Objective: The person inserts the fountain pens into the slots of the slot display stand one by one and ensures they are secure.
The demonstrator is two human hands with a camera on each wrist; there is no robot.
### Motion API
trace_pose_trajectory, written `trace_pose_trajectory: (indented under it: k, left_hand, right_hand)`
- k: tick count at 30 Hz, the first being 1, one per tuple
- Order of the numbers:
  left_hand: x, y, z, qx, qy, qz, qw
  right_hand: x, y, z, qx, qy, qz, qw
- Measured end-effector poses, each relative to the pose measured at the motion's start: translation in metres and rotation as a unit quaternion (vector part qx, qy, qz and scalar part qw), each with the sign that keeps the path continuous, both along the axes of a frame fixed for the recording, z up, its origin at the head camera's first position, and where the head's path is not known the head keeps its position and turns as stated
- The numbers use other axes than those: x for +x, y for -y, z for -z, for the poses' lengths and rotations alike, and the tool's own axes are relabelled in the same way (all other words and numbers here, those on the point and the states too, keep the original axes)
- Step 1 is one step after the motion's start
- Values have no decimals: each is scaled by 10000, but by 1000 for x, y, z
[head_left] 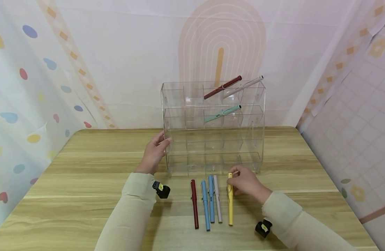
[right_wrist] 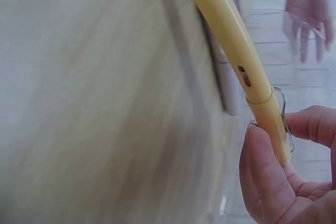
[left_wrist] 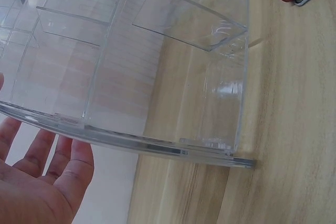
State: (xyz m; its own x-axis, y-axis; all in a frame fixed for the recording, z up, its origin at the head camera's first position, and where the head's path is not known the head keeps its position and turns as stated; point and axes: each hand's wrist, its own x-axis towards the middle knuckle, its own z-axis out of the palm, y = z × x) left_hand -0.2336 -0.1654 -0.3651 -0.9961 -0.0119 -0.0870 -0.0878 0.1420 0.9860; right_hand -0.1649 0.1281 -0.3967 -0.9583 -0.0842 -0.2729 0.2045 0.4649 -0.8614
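Observation:
A clear acrylic pen rack [head_left: 214, 129] with several tiers of compartments stands on the table. At its left side, my left hand [head_left: 153, 153] holds the side panel, thumb in front and fingers along the outside; the left wrist view shows those fingers [left_wrist: 73, 169] against the panel. My right hand [head_left: 247, 183] pinches a yellow fountain pen [right_wrist: 231, 30] by its capped, clip end between thumb and fingers. The pen's other end points toward me. Left of it lie a dark red pen [head_left: 194, 205], two blue pens [head_left: 206, 207] and a pale pink pen [head_left: 217, 200].
In the rack's top tier lean a dark red pen [head_left: 222, 88] and a pale pink pen [head_left: 244, 86]. A mint green pen [head_left: 223, 114] leans in the tier below. The wooden table [head_left: 95, 167] meets patterned curtains [head_left: 133, 62] at back and sides.

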Motion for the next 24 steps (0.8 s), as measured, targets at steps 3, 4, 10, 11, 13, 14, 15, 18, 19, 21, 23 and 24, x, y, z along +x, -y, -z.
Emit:
trace_pose_trajectory:
  k: [3,4,10,11,13,14,15,18,19,21,23,24]
  left_hand:
    - [0,0,1,-4,49,-54,10000]
    - [0,0,1,-5,60,-67,10000]
    - [1,-1,0,-39,63,-63,10000]
    - [1,-1,0,-42,64,-65,9999]
    - [1,-1,-1,-57,79,-64,9999]
    - [1,-1,-1,-55,85,-69,9999]
    - [1,-1,-1,-45,93,-75,9999]
    - [1,-1,-1,-9,107,-64,9999]
    - [1,-1,-2,9,105,-60,9999]
    - [1,-1,-2,36,104,-57,9999]
    - [1,-1,-2,36,101,-54,9999]
    - [2,-1,-2,33,103,-57,9999]
  right_hand:
    - [1,-3,-7,-153,-19,-53,9999]
    - [1,-4,-9,-183,-30,-72,9998]
    - [-1,-14,-25,-441,-144,-42,9989]
    - [-1,-15,-28,-509,-183,-13,9985]
    - [-2,-19,-35,-650,-304,65,9974]
    - [-3,-21,-38,-722,-368,110,9967]
    - [-3,-23,-42,-825,-414,176,9956]
    - [-7,-29,-52,-1042,-630,385,9918]
    - [-8,-31,-56,-1083,-715,451,9905]
    - [-10,-36,-63,-1146,-890,588,9877]
    - [-11,-40,-70,-1251,-1055,715,9839]
    - [-12,-41,-74,-1333,-1125,791,9815]
